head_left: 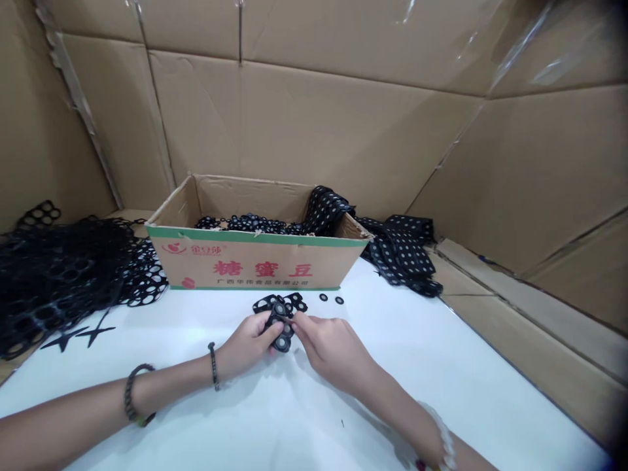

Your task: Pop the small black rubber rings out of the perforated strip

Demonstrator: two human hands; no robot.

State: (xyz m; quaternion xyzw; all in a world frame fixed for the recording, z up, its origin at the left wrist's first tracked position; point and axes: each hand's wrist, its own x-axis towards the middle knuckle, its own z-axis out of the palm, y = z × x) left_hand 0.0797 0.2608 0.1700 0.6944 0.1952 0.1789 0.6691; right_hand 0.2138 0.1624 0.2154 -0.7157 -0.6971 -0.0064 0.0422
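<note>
My left hand [259, 337] is closed on a small piece of black die-cut sheet [282, 343] with pale round centres. Against the same piece, the fingertips of my right hand [324, 340] are pinched together near its right edge. Whether those fingertips hold a part of the sheet or something thin is too small to tell. Just behind my fingers lies a scrap of black sheet [265, 303] with round holes. Two loose black rings [323, 297] with pale centres rest on the white table [235, 418], right of the scrap.
An open cardboard box [260, 258] holding black perforated pieces stands behind my hands. Black dotted sheets [397, 255] drape over its right side onto the table. A heap of holed black waste sheet [63, 275] is at left, with black star-shaped scraps [78, 337]. Cardboard walls [314, 118] surround the table.
</note>
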